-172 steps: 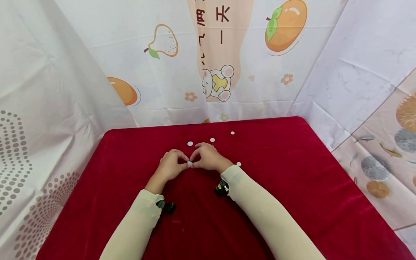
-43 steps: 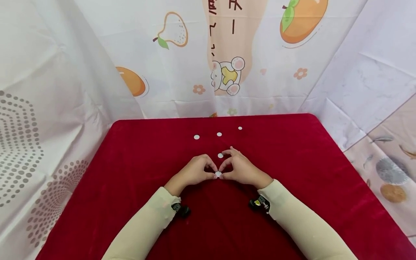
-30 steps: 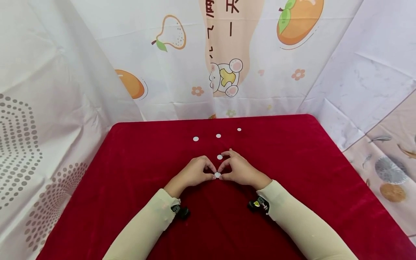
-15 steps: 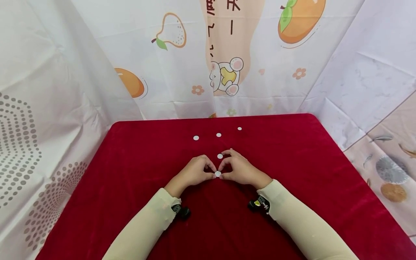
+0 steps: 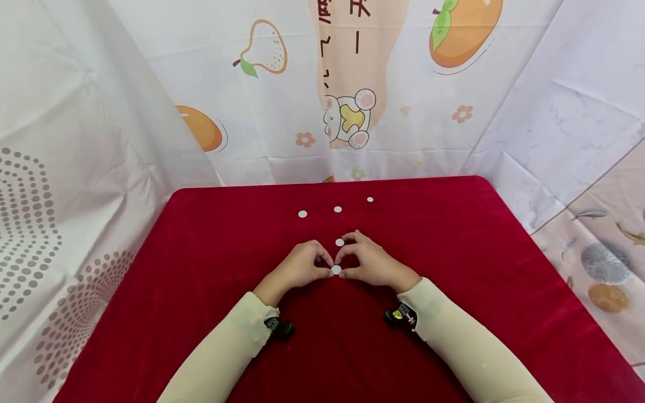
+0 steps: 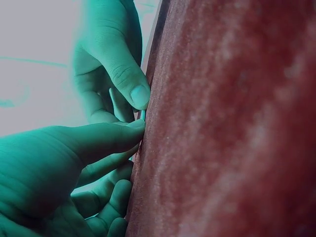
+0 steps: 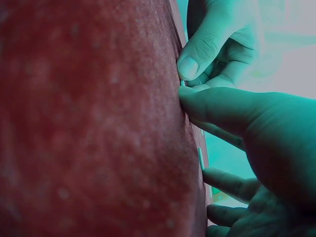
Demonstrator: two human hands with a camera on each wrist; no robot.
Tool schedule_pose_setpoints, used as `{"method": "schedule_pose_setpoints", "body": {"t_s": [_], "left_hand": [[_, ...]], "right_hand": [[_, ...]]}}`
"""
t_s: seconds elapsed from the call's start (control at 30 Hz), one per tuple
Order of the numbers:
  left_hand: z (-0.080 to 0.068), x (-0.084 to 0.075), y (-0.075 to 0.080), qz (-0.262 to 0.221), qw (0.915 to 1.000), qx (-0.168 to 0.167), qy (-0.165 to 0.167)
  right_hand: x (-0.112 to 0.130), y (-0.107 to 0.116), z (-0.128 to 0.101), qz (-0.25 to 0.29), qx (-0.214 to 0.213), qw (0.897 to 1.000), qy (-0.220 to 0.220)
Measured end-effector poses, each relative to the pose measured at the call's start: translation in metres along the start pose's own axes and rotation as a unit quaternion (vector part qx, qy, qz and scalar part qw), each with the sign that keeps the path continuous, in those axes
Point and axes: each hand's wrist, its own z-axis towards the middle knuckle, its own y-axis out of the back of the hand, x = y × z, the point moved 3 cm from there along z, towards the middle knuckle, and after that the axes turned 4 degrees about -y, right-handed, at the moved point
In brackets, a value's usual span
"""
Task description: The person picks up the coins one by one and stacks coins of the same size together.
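A small white disc (image 5: pixel 336 270) lies on the red cloth between both hands, held at its edges. The left hand (image 5: pixel 304 265) touches its left side with thumb and index fingertips, and the right hand (image 5: pixel 371 263) does the same from the right. In the left wrist view, only a thin edge of the disc (image 6: pixel 143 114) shows between the two thumbs. Just behind the held disc lies a second white disc (image 5: pixel 340 242), close to the raised fingers of the right hand. From the right wrist, this second disc (image 7: pixel 201 159) appears edge-on near a fingertip.
Farther back on the red tablecloth (image 5: pixel 227 224) lie three more white discs: a left one (image 5: pixel 303 214), a middle one (image 5: pixel 337 209) and a right one (image 5: pixel 370 199). Printed curtains (image 5: pixel 272 112) rise behind the table and at both sides.
Compared with several seconds ago, both hands are farther right, and a disc lies behind them. The disc formerly right of the right hand is gone from that place. Over the last second the hands barely move.
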Motion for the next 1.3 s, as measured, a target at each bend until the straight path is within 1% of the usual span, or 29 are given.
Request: {"method": "schedule_pose_setpoints", "body": {"t_s": [0.3, 0.63, 0.87, 0.97, 1.07, 1.13, 1.3], "left_hand": [[-0.002, 0.000, 0.002, -0.003, 1.0000, 0.000, 0.004], [-0.008, -0.001, 0.012, -0.004, 0.9998, 0.003, 0.022], [-0.005, 0.002, 0.021, 0.001, 0.9995, -0.009, 0.029], [-0.002, 0.002, 0.025, -0.006, 0.9993, -0.018, 0.033], [0.001, 0.002, 0.033, -0.015, 0.9987, -0.028, 0.041], [0.003, 0.001, 0.041, -0.023, 0.9977, -0.040, 0.050], [0.011, -0.002, 0.068, -0.035, 0.9929, -0.091, 0.068]], "right_hand": [[-0.001, -0.001, 0.000, -0.002, -0.004, 1.000, 0.003], [0.003, 0.000, 0.001, -0.017, -0.005, 1.000, 0.017], [0.002, 0.001, 0.001, -0.019, -0.008, 1.000, 0.023], [0.001, 0.001, 0.001, -0.018, -0.007, 1.000, 0.022], [0.002, 0.001, 0.000, -0.015, -0.005, 1.000, 0.021], [0.002, 0.001, 0.000, -0.014, -0.004, 1.000, 0.023], [0.002, 0.002, 0.001, -0.011, -0.013, 0.999, 0.032]]}}
